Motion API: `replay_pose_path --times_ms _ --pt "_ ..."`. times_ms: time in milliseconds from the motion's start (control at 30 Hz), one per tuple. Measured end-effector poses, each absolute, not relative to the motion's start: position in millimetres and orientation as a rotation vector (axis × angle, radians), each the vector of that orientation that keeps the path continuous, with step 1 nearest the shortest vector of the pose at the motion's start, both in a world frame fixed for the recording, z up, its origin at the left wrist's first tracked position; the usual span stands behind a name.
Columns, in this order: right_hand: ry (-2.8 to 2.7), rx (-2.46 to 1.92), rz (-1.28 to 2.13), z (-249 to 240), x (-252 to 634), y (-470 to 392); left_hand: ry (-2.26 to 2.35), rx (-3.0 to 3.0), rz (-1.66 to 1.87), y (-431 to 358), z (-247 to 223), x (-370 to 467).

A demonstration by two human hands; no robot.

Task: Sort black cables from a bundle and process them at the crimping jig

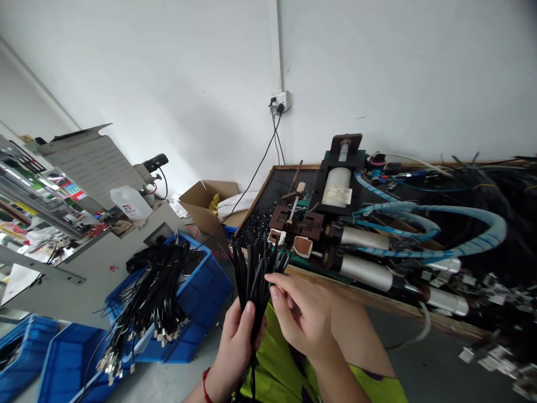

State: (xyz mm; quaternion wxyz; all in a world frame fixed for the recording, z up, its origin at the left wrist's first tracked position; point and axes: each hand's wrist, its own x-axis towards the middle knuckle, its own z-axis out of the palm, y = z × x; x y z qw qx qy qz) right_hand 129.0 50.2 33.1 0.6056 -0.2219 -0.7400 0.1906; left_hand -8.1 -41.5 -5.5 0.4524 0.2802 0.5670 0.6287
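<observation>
My left hand, with a red string at its wrist, is wrapped round a bundle of black cables whose ends fan out upward. My right hand is at the right side of the bundle, its thumb and index finger bent towards the cable ends. Whether a single cable lies between those fingertips is too small to tell. Behind the bundle, a press fixture with metal cylinders stands on the workbench.
Left of my hands, a blue bin bears many black cables with metal connectors. An open cardboard box stands against the wall. Blue hoses and more cables lie at the right. Further blue bins are at the lower left.
</observation>
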Motion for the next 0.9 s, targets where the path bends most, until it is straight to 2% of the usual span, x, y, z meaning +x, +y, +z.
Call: replay_pose_path --times_ms 233,400,900 --pt "-1.695 -0.503 0.368 38.0 129.5 51.1 1.426 0.696 1.545 -42.7 -0.9 -6.6" --pt "-1.906 -0.385 0.241 42.0 131.2 53.5 1.489 0.766 1.534 -44.4 0.6 -6.7" --pt "-1.721 -0.795 0.380 33.4 119.9 48.8 1.700 0.727 1.587 -48.3 5.0 1.7"
